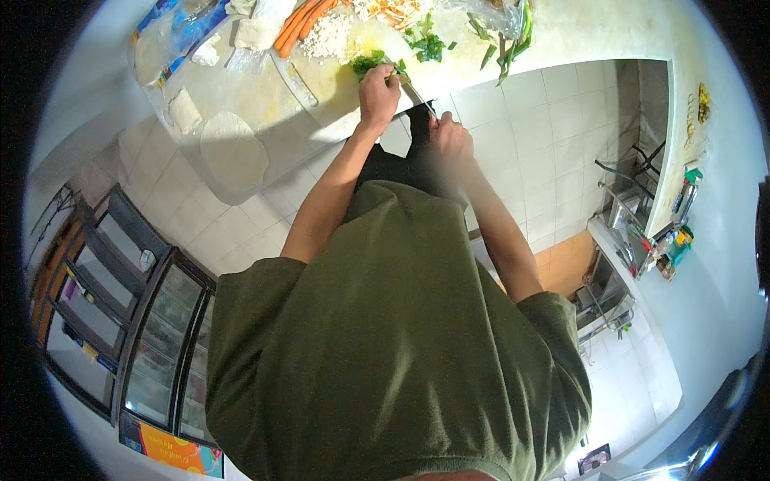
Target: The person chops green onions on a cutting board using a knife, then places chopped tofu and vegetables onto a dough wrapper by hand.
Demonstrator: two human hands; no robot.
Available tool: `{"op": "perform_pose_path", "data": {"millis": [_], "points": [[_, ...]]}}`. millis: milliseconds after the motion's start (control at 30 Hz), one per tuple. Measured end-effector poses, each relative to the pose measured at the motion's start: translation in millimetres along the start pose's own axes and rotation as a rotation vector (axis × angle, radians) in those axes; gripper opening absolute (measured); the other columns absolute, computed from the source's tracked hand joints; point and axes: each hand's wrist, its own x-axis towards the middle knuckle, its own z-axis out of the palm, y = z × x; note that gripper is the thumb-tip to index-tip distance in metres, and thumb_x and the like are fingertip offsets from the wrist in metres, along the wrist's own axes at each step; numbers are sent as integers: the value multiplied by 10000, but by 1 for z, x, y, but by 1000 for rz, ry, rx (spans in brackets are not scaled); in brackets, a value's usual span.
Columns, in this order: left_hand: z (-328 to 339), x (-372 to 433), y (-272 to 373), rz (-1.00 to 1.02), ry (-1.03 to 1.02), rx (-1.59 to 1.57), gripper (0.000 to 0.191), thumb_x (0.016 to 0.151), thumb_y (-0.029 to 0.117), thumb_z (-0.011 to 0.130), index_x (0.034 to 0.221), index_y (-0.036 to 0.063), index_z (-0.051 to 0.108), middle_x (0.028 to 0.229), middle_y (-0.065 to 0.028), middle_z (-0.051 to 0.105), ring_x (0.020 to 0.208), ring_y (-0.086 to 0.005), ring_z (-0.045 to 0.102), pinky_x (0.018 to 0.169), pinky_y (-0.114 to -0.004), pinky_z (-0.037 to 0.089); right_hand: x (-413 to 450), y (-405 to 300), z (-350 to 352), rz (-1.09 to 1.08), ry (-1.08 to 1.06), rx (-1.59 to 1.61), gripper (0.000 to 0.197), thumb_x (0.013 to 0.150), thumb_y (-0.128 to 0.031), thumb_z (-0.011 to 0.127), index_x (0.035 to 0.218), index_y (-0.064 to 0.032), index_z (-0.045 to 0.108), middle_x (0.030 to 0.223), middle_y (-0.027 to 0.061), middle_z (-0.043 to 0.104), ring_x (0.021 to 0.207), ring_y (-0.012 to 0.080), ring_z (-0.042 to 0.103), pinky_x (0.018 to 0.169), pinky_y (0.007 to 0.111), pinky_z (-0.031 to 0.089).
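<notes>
Bent over a cutting board (pixel 337 99), my left hand (pixel 380 96) presses its fingers onto chopped green onion (pixel 366 62). My right hand (pixel 451 139) grips the handle of a knife (pixel 415 94), whose blade reaches up and left to the greens by my left fingertips. More cut green leaves (pixel 429 48) lie just right of the blade. Beyond my left hand are chopped white pieces (pixel 328 37), whole carrots (pixel 305 23) and shredded carrot (pixel 397 13). Long green onion stalks (pixel 515 45) hang over the counter's front edge at the right.
Pieces of dough (pixel 185 111) and a flat dough round (pixel 233 150) lie on the counter (pixel 283 135) at the left, near a blue plastic package (pixel 191 27). A glass-door cooler (pixel 162 343) stands lower left. Metal racks (pixel 622 201) and a sink area are at the right.
</notes>
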Motion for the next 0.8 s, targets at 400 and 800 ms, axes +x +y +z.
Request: {"op": "perform_pose_path", "data": {"millis": [400, 800], "points": [[-23, -15, 6, 30, -92, -217, 251, 881, 83, 727, 1109, 4, 656, 970, -105, 695, 852, -172, 675, 733, -297, 546, 2, 21, -10, -1, -43, 20, 496, 1022, -466, 445, 906, 0, 571, 731, 271, 661, 709, 470, 667, 634, 557, 537], [-101, 16, -8, -464, 35, -1038, 236, 974, 87, 623, 1189, 10, 563, 1054, -67, 608, 898, -182, 634, 805, -324, 563, -3, 15, -31, -65, 59, 115, 549, 1020, -496, 426, 852, 3, 578, 724, 288, 654, 725, 479, 661, 668, 529, 534]]}}
